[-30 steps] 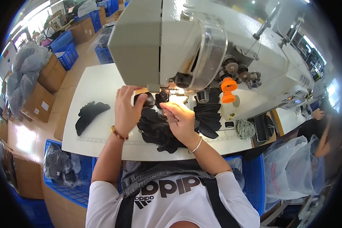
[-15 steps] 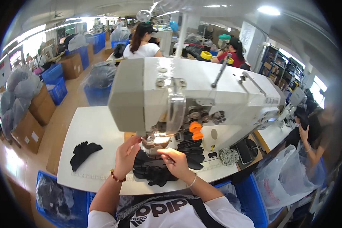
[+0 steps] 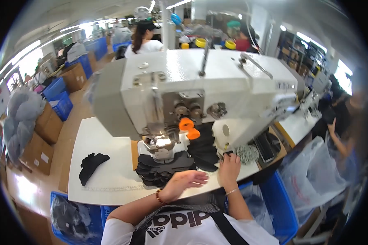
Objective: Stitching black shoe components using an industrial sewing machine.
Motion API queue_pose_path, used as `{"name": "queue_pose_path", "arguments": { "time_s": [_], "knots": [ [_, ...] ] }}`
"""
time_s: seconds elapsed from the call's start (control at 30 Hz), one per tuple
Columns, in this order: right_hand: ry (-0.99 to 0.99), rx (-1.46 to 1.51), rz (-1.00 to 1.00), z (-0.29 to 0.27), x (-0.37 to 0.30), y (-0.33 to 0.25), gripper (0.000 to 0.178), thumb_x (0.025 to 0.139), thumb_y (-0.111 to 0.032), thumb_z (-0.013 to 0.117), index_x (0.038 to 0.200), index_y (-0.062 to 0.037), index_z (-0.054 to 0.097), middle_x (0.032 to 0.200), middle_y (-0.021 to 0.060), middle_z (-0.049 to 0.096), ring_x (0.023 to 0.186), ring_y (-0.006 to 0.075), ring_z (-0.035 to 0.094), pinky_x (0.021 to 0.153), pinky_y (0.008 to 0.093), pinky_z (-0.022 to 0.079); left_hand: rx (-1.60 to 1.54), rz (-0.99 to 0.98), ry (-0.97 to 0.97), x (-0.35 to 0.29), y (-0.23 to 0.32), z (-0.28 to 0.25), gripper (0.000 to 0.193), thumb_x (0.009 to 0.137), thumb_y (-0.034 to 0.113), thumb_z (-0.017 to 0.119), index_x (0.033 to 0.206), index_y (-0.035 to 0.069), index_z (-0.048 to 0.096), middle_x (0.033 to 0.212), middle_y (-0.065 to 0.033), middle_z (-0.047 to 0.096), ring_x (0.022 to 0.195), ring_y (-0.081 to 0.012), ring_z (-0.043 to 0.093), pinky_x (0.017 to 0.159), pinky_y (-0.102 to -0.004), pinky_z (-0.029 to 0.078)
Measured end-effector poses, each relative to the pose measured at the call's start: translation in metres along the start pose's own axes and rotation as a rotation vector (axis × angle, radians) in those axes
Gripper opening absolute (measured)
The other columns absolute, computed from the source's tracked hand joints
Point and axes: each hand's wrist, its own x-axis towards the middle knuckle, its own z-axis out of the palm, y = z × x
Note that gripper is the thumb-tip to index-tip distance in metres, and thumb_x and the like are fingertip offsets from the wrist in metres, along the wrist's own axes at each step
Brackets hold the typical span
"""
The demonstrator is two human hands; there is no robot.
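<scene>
My left hand [image 3: 185, 182] hovers at the table's near side, fingers stretched out and holding nothing. Just beyond it, a stack of dark cut fabric pieces [image 3: 162, 167] lies under the lit needle area of a white sewing machine [image 3: 188, 67]. My right hand [image 3: 230, 166] has its fingers closed at a small black piece [image 3: 228, 153], beside a coil of pale cord [image 3: 247, 154]. The fingertips partly cover that piece. More black fabric pieces [image 3: 202, 149] fan out between the needle area and my right hand.
Black fabric pieces [image 3: 93, 167] lie on the left of the white table [image 3: 106, 141]. Orange thread-tension knobs [image 3: 189, 128] stick out from the machine. Blue crates [image 3: 284, 204] flank me below the table edge. At the right, a person's hand [image 3: 332, 127] appears above a clear plastic bag [image 3: 315, 175].
Both hands have left the needle area. My left hand moved right and nearer; my right hand moved right to the small black piece. My view shifted, so the machine appears farther left.
</scene>
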Motion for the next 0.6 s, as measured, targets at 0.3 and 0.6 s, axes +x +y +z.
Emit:
{"name": "queue_pose_path", "arguments": {
  "time_s": [0.3, 0.6],
  "knots": [
    [0.283, 0.644, -0.708, -0.129, 0.012, -0.068, 0.045, 0.093, -0.036, 0.043, 0.114, -0.0017, 0.063, 0.112, 0.0163, 0.061, 0.096, 0.0329, 0.059, 0.094, 0.0481, 0.040, -0.086, 0.234, -0.258, 0.065, -0.051, 0.045, 0.041, 0.097, 0.015, 0.044, 0.135, -0.001, 0.042, 0.136, -0.0112, 0.046, 0.121, -0.0194, 0.047, 0.105, -0.0337, 0.037],
    [0.563, 0.293, -0.892, -0.218, 0.121, 0.007, 0.037, 0.090, -0.033, 0.050, 0.099, 0.0004, 0.064, 0.080, 0.0116, 0.061, 0.072, 0.0312, 0.058, 0.064, 0.0398, 0.048, 0.944, 0.246, -0.349, 0.000, 0.160, 0.161, 0.030, 0.090, 0.010, 0.062, 0.120, 0.004, 0.060, 0.106, -0.0074, 0.065, 0.106, -0.0178, 0.059, 0.091, -0.0303, 0.048]
  ]
}}
